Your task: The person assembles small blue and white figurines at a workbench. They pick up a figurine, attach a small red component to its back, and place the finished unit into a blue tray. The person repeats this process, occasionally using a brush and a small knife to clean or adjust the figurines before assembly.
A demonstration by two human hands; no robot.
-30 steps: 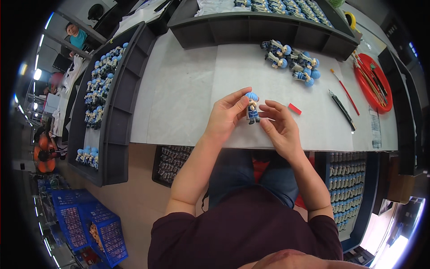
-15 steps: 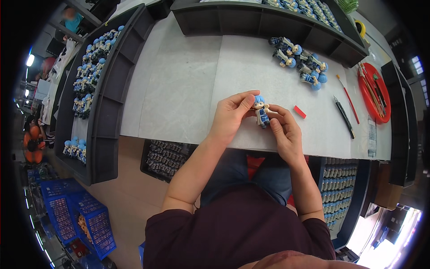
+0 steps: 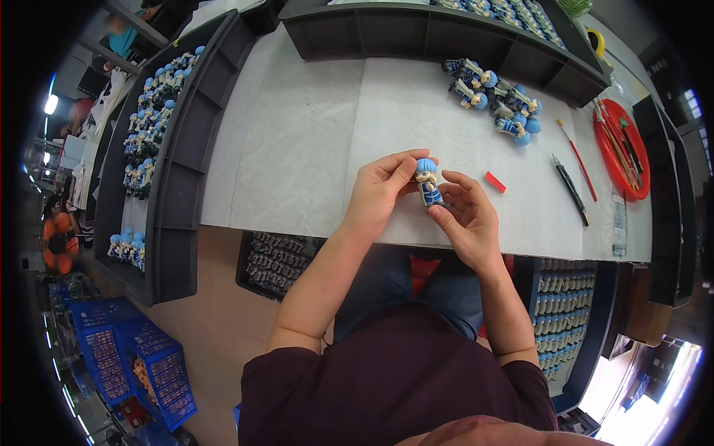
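Observation:
A small figurine (image 3: 429, 187) with light blue hair and a blue and white outfit is held upright over the near part of the table. My left hand (image 3: 378, 190) is closed on it, thumb and forefinger pinching the head from the left. At its feet, the thumb of my right hand (image 3: 474, 221) presses from the lower right. The right forefinger is lifted away from the figurine's side, and the other right fingers curl partly behind it. Just right of the right hand lies a small red block (image 3: 494, 182). Several similar figurines (image 3: 497, 100) lie in a heap farther back.
Dark trays of figurines stand at the left (image 3: 177, 193) and back (image 3: 394, 39). To the right lie a black pen-like tool (image 3: 570, 190), a thin red brush (image 3: 579, 160) and a red dish (image 3: 639, 186) of brushes. More filled trays sit below the table edge. Blue crates (image 3: 160, 372) stand on the floor.
The figurine has shifted slightly left and turned a little in my fingers. My right forefinger has come off its side, and the right thumb has moved to its feet.

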